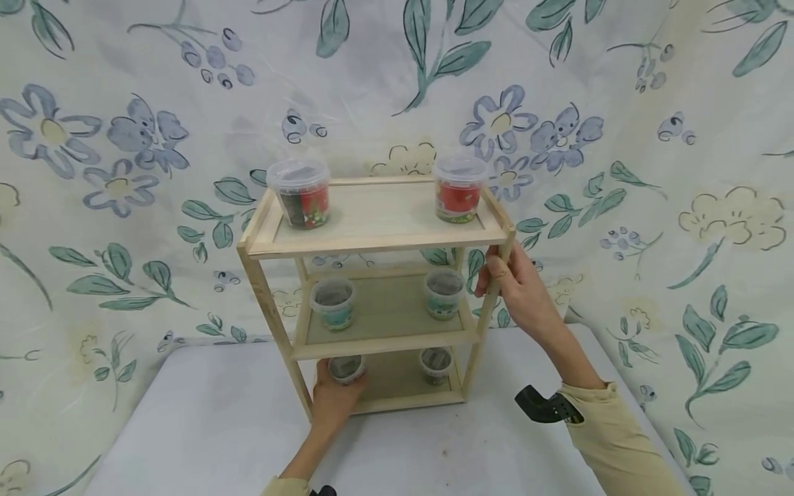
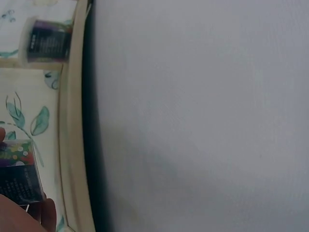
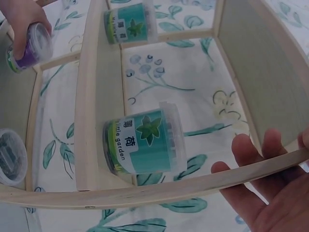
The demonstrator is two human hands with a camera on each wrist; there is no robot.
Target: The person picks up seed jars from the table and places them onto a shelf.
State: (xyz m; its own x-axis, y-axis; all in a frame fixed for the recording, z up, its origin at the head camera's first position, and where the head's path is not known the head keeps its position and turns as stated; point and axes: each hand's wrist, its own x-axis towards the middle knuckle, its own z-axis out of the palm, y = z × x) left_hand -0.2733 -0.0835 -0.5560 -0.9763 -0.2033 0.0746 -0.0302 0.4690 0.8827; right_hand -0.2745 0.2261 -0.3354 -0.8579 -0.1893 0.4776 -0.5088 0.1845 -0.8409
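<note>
A three-tier wooden shelf [image 1: 378, 339] stands on the white table, with lidded plastic cups on each tier. On the bottom tier, my left hand [image 1: 335, 399] grips a cup [image 1: 347, 369] near the left post; the right wrist view shows its purple label [image 3: 30, 54]. My right hand [image 1: 517, 293] holds the front right post [image 1: 490, 303] just below the top tier, fingers curled round it. Also on the bottom tier, at the right, sits another cup [image 1: 436, 365]. Two teal-labelled cups stand on the middle tier, one left [image 1: 333, 303] and one right [image 1: 443, 293].
Two larger red-labelled cups stand on the top tier, one left [image 1: 300, 193] and one right [image 1: 459, 187]. White table surface [image 1: 205, 413] extends around the shelf's base. A floral cloth [image 1: 384, 89] hangs behind and at both sides.
</note>
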